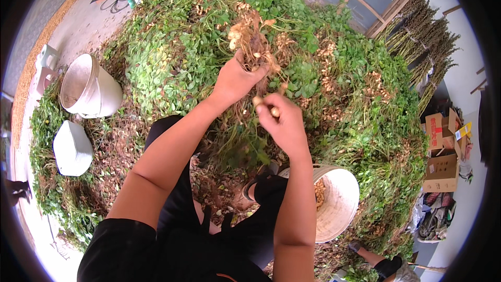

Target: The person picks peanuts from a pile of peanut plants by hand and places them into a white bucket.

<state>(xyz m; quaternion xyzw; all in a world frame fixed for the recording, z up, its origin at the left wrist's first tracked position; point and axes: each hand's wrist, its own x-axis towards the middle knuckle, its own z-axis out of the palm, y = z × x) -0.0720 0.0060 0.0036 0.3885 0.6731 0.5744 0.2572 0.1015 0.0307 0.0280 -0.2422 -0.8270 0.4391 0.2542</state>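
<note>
My left hand (240, 80) grips the root end of a pulled peanut plant (254, 43), its roots and clustered pods pointing away from me and its leafy stems hanging below. Just below and to the right, my right hand (280, 119) is curled around a few loose peanut pods (274, 112), one showing at the thumb tip. A white plastic bucket (338, 203) with peanuts (319, 194) inside leans beside my right forearm, partly hidden by it. Heaped peanut plants (156, 66) surround both hands.
At the left stand an off-white bucket (105, 94) and a white plastic container (73, 149). A wooden ladder (368, 6) and dried plant bundles (419, 39) lean at the upper right, above cardboard boxes (442, 172). Another person's leg (370, 256) shows at the lower right.
</note>
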